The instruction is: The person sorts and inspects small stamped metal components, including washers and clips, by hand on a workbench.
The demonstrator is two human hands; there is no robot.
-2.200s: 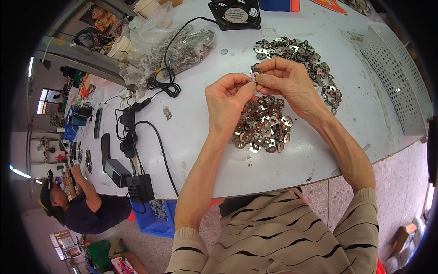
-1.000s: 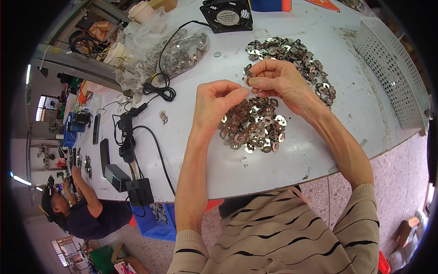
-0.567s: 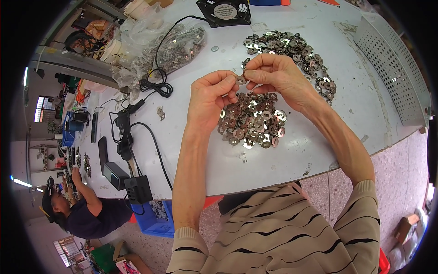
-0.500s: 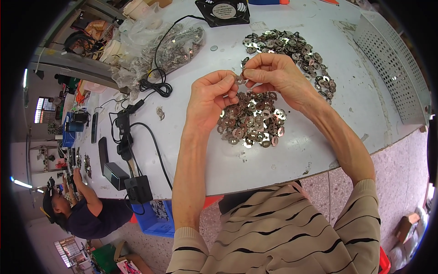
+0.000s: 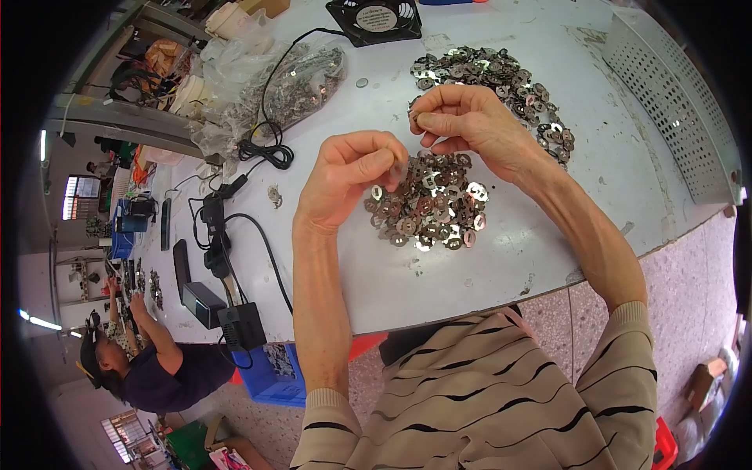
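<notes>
My left hand is closed in a pinch over the near pile, with a small slotted metal disc between thumb and forefinger, partly blurred. Up and to the right of it, my right hand is also pinched; a dark edge of what looks like another metal disc shows at its fingertips. The two hands are apart. Below them lies a near pile of shiny slotted metal discs. Beyond my right hand spreads a far pile of similar discs, partly hidden by that hand.
A black fan stands at the far edge. A clear bag of metal parts and black cables lie on the left. A white perforated basket stands at right. A co-worker sits at far left, beyond a blue crate.
My hands were together with metal between their fingertips; now they have separated. The left moved left and slightly down, the right slightly up and left.
</notes>
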